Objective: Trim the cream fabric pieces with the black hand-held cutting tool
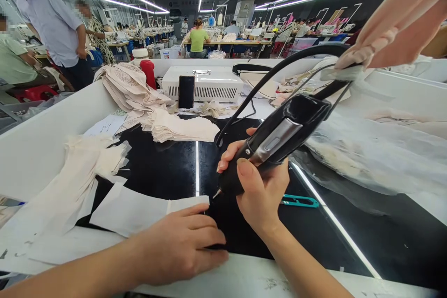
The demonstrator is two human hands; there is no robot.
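Pillar (244, 18): triangular sign (246, 7) | back wall (189, 12): lettering (197, 3) illegible | paper sheet (104, 125): print illegible | readable words: 0

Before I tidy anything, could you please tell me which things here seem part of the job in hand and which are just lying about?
Apparently in use: black handheld tool, white fabric piece, black work surface.

Probably just lying about: phone, teal tool, red object.

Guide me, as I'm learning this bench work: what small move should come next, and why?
Probably ease the tip slightly left onto the white strip's right end: the right hand grips the black handheld tool with its tip just beside that end, while the left hand lies at the strip's near edge.
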